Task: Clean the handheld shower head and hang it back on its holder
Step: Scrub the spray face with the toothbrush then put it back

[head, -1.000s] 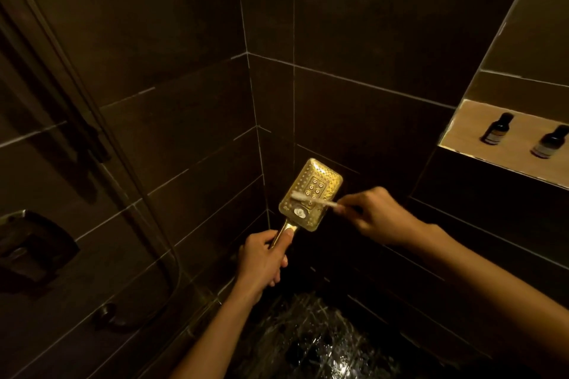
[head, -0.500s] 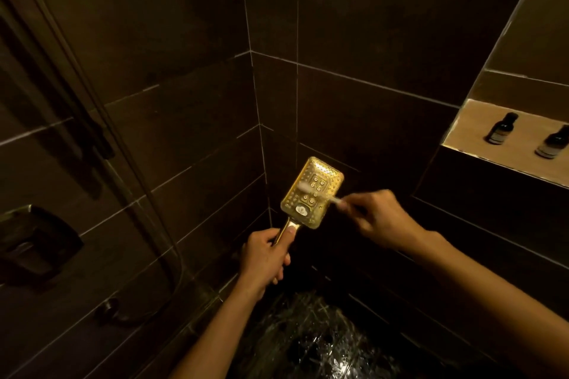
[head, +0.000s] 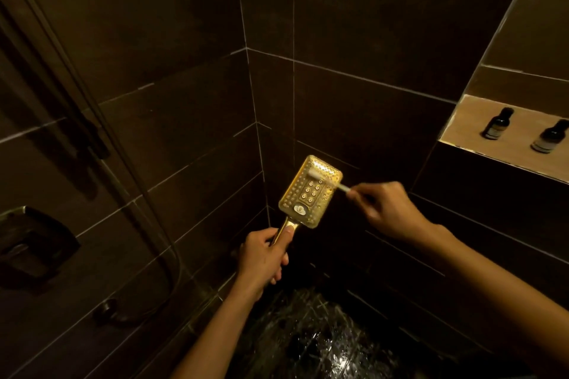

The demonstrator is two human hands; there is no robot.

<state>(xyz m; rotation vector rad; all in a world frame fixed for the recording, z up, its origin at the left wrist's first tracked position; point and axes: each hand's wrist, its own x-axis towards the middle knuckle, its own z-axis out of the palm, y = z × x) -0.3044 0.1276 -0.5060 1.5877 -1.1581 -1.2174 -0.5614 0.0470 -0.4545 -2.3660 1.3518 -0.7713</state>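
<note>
— Scrubbing is the step in hand, I'd say. The left hand is wrapped shut around the handle of the gold rectangular shower head, holding it face-up in the corner of the dark tiled stall. The right hand has its fingers pinched closed on a small white toothbrush-like brush, whose bristle end rests on the upper part of the nozzle plate.

— So nothing hung back yet?

— No. It looks like the cleaning is under way, with the hanging still to come. The next move probably calls for working the bristles down across the remaining rows of holes, keeping the head steady with that left grip.

— What else is around?

— A dark hose loops down the left wall past a dark wall fitting; whether that is the holder I cannot tell. Two small dark bottles stand on a pale niche shelf to the right, well apart from the hands. The wet, glinting floor lies below.

— Anything in the way?

— Nothing blocks the brush. Dim light and a slippery floor seem the main risks.
</note>
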